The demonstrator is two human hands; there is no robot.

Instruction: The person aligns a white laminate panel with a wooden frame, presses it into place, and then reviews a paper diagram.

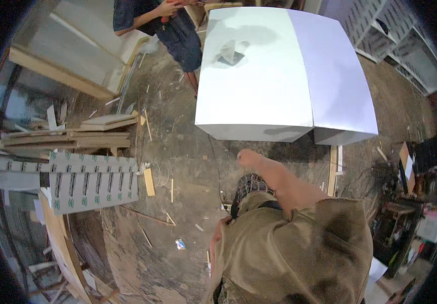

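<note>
My right arm comes out of a khaki sleeve across the middle, its blurred hand (pixel 247 157) drawn into a rounded, closed shape just short of a large white box-like panelled unit (pixel 259 91). Whether it holds anything is hidden. Low at my left side is my left hand (pixel 223 223), partly covered by the khaki clothing (pixel 304 248) and close to a small dark item (pixel 234 209); its fingers do not show clearly. Between the hands, a dark net-patterned piece (pixel 254 184), perhaps footwear, shows below me. A crumpled pale sheet (pixel 233 52) lies on the unit.
A person (pixel 178 40) in dark clothes stands beyond the unit's left side, hands at an orange-red item. Stacked boards (pixel 71 138) and a printed grey-white panel (pixel 94 182) are at left. Wood offcuts (pixel 149 181) litter the floor. Shelving (pixel 395 40) stands far right; clutter (pixel 406 223) lies nearer.
</note>
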